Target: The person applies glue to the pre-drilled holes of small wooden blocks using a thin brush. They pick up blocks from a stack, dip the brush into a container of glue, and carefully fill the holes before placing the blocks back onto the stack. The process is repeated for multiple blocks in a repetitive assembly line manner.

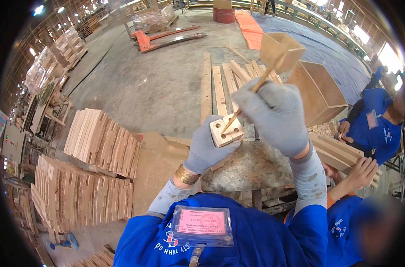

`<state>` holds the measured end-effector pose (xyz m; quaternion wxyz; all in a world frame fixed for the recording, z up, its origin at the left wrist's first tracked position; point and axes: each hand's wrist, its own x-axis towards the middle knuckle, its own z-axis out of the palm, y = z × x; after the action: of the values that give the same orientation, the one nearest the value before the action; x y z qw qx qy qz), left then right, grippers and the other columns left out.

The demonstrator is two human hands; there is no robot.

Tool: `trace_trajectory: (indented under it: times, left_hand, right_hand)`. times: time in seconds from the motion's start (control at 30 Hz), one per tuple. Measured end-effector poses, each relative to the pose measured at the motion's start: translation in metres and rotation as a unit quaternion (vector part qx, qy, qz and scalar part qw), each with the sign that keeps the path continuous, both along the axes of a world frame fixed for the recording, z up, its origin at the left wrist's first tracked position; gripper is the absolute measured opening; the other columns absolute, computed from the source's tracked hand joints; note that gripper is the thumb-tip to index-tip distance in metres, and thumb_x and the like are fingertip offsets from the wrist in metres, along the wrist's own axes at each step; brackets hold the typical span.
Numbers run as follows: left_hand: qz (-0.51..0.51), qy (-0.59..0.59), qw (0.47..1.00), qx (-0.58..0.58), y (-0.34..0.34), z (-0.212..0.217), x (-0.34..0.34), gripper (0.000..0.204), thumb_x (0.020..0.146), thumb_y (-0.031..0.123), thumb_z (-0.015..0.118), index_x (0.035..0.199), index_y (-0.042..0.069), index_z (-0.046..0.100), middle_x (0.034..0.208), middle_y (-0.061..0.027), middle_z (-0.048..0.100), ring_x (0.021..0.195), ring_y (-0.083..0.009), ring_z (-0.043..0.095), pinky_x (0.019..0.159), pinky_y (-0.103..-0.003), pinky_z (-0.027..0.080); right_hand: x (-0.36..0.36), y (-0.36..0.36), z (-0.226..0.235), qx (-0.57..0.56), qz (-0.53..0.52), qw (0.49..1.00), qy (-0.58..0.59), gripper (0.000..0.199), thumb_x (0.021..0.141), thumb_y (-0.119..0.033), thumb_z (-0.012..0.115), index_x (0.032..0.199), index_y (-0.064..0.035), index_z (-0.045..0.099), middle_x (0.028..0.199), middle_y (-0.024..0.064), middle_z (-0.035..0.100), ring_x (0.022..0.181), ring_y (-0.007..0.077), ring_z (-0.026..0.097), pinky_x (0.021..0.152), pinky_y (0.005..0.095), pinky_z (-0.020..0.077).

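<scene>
In front of my chest, my gloved left hand [207, 149] is closed around pale wooden blocks [219, 139], held side by side with their end faces up. Several round drilled holes show in those faces. My gloved right hand [280, 113], raised above and to the right, grips a thin wooden stick [232, 119]. It slants down to the left, its lower tip at one of the near holes; whether it is inside the hole I cannot tell. Below the hands lies a worn, stained work surface [251, 167].
Loose wooden strips [219, 91] lie beyond my hands. Two open wooden boxes [320, 91] stand to the right. Large stacks of slats [84, 191] rise at the left. Co-workers in blue [374, 118] handle wood at my right. An orange pallet jack [144, 42] stands farther off.
</scene>
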<state>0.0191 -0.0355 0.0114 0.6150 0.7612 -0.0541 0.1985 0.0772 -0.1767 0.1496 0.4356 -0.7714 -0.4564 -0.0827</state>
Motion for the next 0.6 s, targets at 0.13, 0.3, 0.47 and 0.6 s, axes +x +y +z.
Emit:
trace_trajectory:
  times: [0.13,0.3,0.47,0.6]
  left_hand:
    - [0.020,-0.010,1.000,0.010,-0.001,0.000,0.001,0.052,0.067,0.019,0.080,0.106,0.002,0.050,0.094,-0.0068,0.063,0.086,-0.0107,0.060,0.075,-0.027,0.049]
    - [0.025,0.022,0.998,0.051,0.003,-0.001,0.001,0.058,0.062,0.022,0.082,0.106,0.001,0.051,0.096,-0.0084,0.061,0.088,-0.0134,0.059,0.076,-0.028,0.049]
    - [0.075,-0.014,0.996,0.036,0.014,-0.010,-0.005,0.059,0.063,0.016,0.081,0.110,-0.001,0.049,0.100,-0.0092,0.060,0.090,-0.0149,0.059,0.076,-0.028,0.049]
    - [0.105,-0.037,0.988,-0.111,0.020,0.021,-0.012,0.055,0.065,0.013,0.079,0.110,0.001,0.050,0.101,-0.0091,0.061,0.089,-0.0161,0.060,0.076,-0.030,0.050]
  right_hand:
    - [0.002,-0.015,-0.001,0.188,-0.087,0.965,0.159,0.022,0.087,-0.016,0.057,0.088,0.0046,0.064,0.070,0.0063,0.061,0.061,0.0094,0.058,0.053,0.0213,0.0465]
    - [0.013,-0.041,-0.045,0.284,-0.112,0.921,0.242,0.022,0.090,-0.014,0.051,0.100,0.0044,0.057,0.075,0.0090,0.063,0.060,0.0106,0.058,0.055,0.0212,0.0471]
    - [0.004,-0.045,-0.162,0.118,-0.171,0.978,-0.037,0.037,0.080,-0.016,0.064,0.113,-0.0015,0.054,0.098,0.0117,0.062,0.080,0.0206,0.062,0.068,0.0281,0.0522]
    - [-0.025,-0.028,-0.203,0.071,-0.100,0.991,-0.053,0.081,0.068,-0.040,0.074,0.129,-0.0038,0.037,0.125,0.0195,0.047,0.107,0.0313,0.051,0.090,0.0415,0.0428]
